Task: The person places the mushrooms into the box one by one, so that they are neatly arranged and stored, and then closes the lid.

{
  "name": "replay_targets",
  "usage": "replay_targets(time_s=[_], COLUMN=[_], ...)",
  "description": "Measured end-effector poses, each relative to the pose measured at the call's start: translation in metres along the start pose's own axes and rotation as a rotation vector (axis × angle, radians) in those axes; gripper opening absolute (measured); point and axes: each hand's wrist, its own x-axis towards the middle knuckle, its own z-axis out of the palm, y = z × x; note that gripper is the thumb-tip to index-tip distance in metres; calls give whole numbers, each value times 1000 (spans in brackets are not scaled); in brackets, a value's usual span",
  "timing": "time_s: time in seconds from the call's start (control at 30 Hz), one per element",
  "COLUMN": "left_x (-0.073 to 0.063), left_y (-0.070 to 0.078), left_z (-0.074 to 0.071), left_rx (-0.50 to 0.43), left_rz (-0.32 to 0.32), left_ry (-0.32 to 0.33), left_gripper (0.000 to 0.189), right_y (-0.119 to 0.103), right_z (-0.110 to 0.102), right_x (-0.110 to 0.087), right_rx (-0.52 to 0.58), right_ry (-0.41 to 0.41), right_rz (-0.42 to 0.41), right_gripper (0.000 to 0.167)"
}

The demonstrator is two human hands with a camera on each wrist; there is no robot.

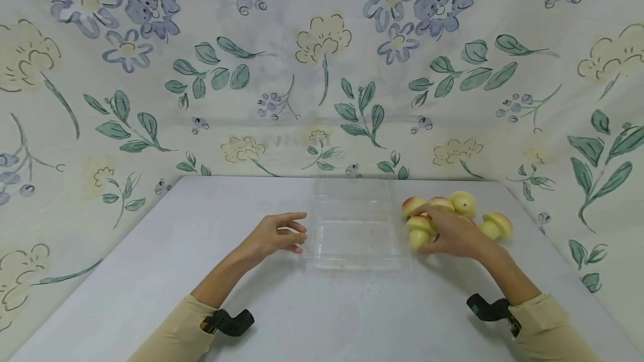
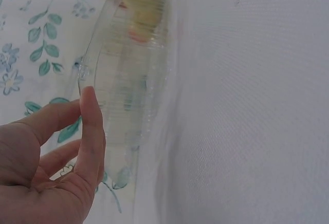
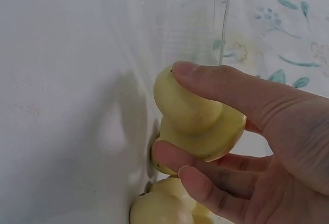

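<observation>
A clear plastic container [image 1: 358, 239] rests on the table, see-through and ribbed. My left hand [image 1: 279, 234] is beside its left wall, fingers loosely bent and holding nothing; in the left wrist view the fingertips overlap the container's rim. At the container's right side, my right hand [image 1: 455, 232] grips a yellow mushroom [image 1: 418, 232]. The right wrist view shows the thumb laid on the pale stem of this mushroom [image 3: 187, 103], with fingers around the cap's other side. More yellow mushrooms with reddish caps lie close around the hand, some partly hidden by it.
One mushroom [image 1: 495, 225] lies to the right of the group, and another [image 1: 463, 203] at the back. The white table [image 1: 241, 306] ends at a flower-patterned cloth [image 1: 282, 88] behind it. Both wrists carry black camera mounts [image 1: 228, 322].
</observation>
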Motion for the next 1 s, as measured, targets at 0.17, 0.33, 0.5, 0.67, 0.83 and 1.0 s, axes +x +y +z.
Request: replay_targets(time_s=[0.17, 0.33, 0.5, 0.67, 0.83, 1.0], left_x=[-1, -1, 0, 0, 0, 0], left_y=[-1, -1, -1, 0, 0, -1], left_z=[-1, 0, -1, -1, -1, -1], left_rx=[-2, -8, -9, -2, -1, 3], left_rz=[7, 7, 8, 13, 19, 24], left_ry=[-4, -3, -4, -4, -12, -18], left_gripper=[68, 68, 67, 67, 67, 67], right_y=[1, 1, 1, 2, 1, -1], right_z=[-3, -4, -5, -7, -9, -10], right_x=[1, 1, 2, 1, 2, 2], right_rx=[-8, 32, 36, 60, 79, 105], right_ry=[-15, -38, -16, 18, 8, 1], right_rz=[41, 59, 45, 17, 36, 49], right_gripper=[69, 71, 69, 65, 66, 67])
